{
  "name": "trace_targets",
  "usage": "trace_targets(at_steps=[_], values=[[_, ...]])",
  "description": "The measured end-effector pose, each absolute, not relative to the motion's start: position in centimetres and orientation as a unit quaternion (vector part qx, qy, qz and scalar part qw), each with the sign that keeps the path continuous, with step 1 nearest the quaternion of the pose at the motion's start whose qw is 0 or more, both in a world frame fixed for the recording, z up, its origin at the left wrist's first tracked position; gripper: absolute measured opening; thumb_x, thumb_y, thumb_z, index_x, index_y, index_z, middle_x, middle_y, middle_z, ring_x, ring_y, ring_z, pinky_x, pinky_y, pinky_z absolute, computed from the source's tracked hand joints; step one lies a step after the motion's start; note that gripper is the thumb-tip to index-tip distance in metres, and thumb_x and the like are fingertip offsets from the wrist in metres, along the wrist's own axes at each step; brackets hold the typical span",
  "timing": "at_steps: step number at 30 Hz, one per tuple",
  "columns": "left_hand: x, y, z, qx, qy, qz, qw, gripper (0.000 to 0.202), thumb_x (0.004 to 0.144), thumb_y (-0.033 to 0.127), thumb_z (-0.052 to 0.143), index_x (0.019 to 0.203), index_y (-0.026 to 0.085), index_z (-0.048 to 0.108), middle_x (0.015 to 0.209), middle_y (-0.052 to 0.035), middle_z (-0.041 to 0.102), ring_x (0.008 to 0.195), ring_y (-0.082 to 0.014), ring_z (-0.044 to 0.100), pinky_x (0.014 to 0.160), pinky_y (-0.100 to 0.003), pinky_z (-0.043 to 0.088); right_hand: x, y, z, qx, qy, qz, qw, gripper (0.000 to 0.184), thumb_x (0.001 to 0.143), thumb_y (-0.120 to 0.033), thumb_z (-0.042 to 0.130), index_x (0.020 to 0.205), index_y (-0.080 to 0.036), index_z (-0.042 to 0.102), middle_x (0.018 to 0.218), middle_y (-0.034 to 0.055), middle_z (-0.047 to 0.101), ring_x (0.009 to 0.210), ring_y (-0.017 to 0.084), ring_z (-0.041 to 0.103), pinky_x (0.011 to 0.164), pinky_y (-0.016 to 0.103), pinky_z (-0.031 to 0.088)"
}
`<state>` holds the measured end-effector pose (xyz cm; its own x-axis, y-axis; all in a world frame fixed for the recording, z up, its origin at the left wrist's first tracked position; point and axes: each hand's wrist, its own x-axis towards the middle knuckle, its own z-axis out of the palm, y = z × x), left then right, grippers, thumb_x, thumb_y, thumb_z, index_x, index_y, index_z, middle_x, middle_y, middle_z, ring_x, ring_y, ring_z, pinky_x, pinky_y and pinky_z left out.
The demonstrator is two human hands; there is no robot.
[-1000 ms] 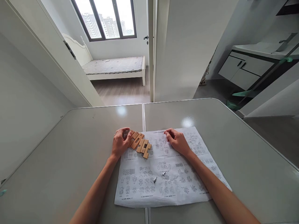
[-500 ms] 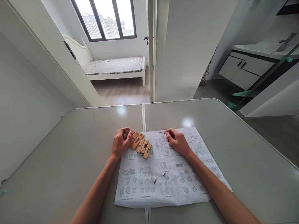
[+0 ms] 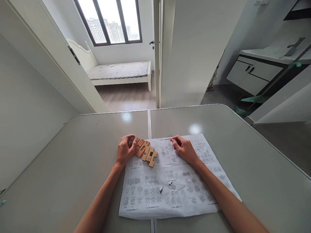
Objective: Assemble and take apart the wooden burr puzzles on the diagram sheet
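Several notched wooden puzzle pieces lie side by side in a slanted row on the upper left of a creased instruction sheet. My left hand is curled around the left end of this row, its thumb against the wood; the fingers partly hide the pieces there. Further right, my right hand rests on the upper part of the sheet with its fingers curled in. Nothing shows in it, and it is apart from the wood. Line drawings of puzzle steps cover the paper.
The sheet lies on a glossy grey table with a seam down its middle. Two small torn spots mark the paper. Beyond the table's far edge are a doorway, a bed and, at right, a sink cabinet.
The whole view has shifted down slightly. Both hands and the wooden pieces keep almost the same places on the sheet.
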<state>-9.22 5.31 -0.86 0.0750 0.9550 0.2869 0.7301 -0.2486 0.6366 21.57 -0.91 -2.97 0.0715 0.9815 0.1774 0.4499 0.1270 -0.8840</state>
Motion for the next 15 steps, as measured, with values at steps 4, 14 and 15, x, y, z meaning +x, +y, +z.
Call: trace_targets(at_steps=[4, 14, 15], values=[[-9.29, 5.41, -0.79, 0.717, 0.587, 0.338, 0.166, 0.036, 0.095, 0.049, 0.057, 0.116, 0.022, 0.071, 0.117, -0.0101, 0.074, 0.115, -0.0296, 0.067, 0.100, -0.043, 0.054, 21.54, -0.85, -2.90, -0.585, -0.612, 0.301, 0.439, 0.030, 0.102, -0.046, 0.051, 0.094, -0.022, 0.068, 0.062, -0.0021, 0.063, 0.053, 0.017, 0.054, 0.055, 0.029, 0.040], [-9.52, 5.56, -0.51, 0.725, 0.578, 0.337, 0.166, 0.037, 0.096, 0.050, 0.056, 0.115, 0.022, 0.070, 0.116, -0.0098, 0.075, 0.117, -0.0300, 0.066, 0.103, -0.045, 0.053, 21.35, -0.69, -2.87, -0.583, -0.614, 0.297, 0.442, 0.030, 0.102, -0.044, 0.049, 0.093, -0.022, 0.068, 0.062, -0.0023, 0.063, 0.052, 0.017, 0.054, 0.054, 0.029, 0.039], [-9.55, 5.57, -0.54, 0.725, 0.577, 0.337, 0.165, 0.037, 0.096, 0.050, 0.055, 0.115, 0.022, 0.070, 0.116, -0.0099, 0.075, 0.117, -0.0301, 0.066, 0.103, -0.045, 0.053, 21.33, -0.67, -2.88, -0.583, -0.614, 0.296, 0.442, 0.030, 0.102, -0.043, 0.049, 0.093, -0.022, 0.068, 0.062, -0.0022, 0.063, 0.053, 0.017, 0.054, 0.055, 0.029, 0.040]])
